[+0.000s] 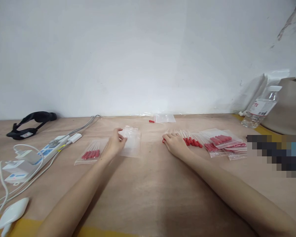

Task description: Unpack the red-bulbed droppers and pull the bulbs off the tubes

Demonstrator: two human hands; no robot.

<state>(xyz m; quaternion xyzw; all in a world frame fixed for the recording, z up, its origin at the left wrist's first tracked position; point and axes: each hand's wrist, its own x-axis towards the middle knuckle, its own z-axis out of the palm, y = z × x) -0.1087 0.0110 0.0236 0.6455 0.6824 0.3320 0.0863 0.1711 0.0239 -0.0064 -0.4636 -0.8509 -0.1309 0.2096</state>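
Observation:
My left hand (116, 144) is over the left edge of clear zip bags (131, 144) that lie flat, thumb and forefinger curved with a gap between them. My right hand (175, 144) rests palm down over a row of droppers with red rubber bulbs (192, 142) and clear stems. Its fingers are spread and bent over them, and a red bulb shows by the fingertips; what lies under the palm is hidden. Left of my left hand lies a filled bag of droppers (91, 154). Several more filled bags (220, 141) overlap to the right of the row.
A single dropper (151, 121) and a bag with a red edge (165, 118) lie near the wall. At left are a power strip (48, 152) with chargers and cables, and a black strap (31, 125). A water bottle (261, 107) leans by a grey-brown container (286, 105).

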